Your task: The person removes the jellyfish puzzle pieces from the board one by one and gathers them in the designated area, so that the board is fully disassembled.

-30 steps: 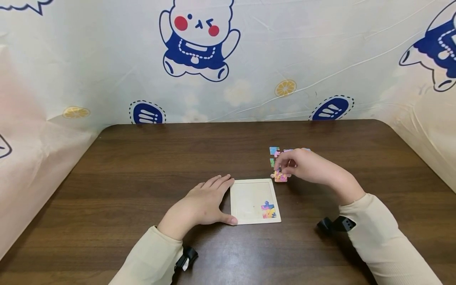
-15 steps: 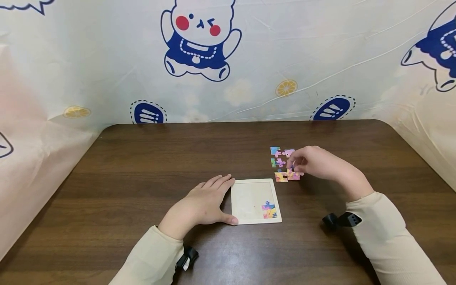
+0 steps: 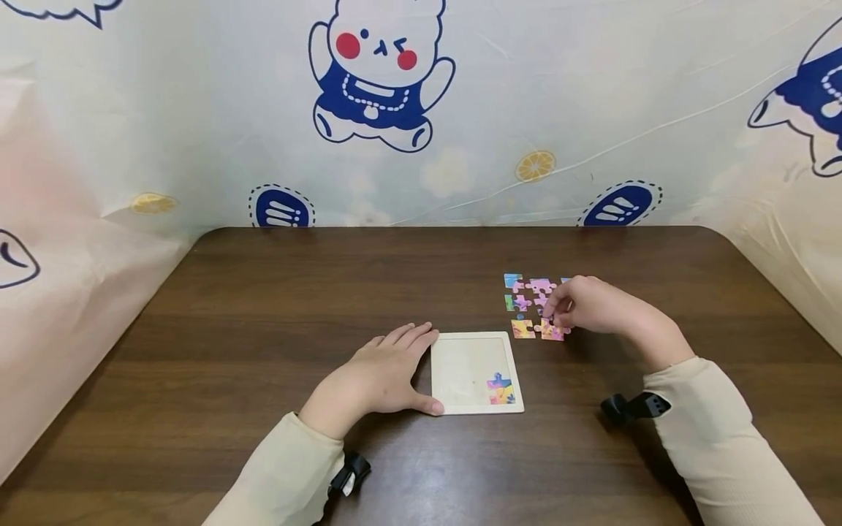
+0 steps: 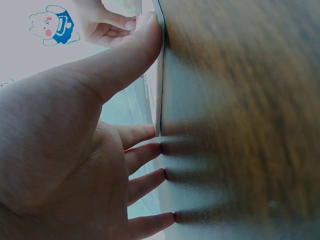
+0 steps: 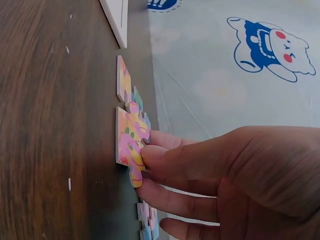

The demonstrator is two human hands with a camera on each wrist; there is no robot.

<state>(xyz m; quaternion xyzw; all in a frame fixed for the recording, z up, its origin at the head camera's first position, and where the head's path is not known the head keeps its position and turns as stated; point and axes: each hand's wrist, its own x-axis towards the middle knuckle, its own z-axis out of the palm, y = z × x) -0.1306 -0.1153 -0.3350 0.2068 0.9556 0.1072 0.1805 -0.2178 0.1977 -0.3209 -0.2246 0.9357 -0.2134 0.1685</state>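
Observation:
My left hand (image 3: 381, 372) lies spread along the left side of a square light wooden puzzle tray (image 3: 459, 409). The thumb touches its near left corner and the index finger its far left corner; in the left wrist view the fingertips (image 4: 165, 174) rest on the table. One colourful joined patch (image 3: 501, 389) fills the tray's near right corner. Beyond the tray, my right hand (image 3: 595, 307) pinches a pink-and-yellow jigsaw piece (image 5: 131, 142) between thumb and fingers, low over the table. Left of it lies a yellow corner piece (image 3: 522, 329).
More jigsaw pieces lie around the right hand: a blue-and-pink one (image 3: 513, 282), a green-and-purple one (image 3: 517, 302) and a pink one (image 3: 541, 286). Others are partly hidden by the hand. The brown table (image 3: 296, 285) ends at a printed curtain (image 3: 473, 109).
My right hand has carried the pink-and-yellow piece to the right, uncovering the yellow corner piece and others. The left hand stays at the tray. The head view has shifted slightly.

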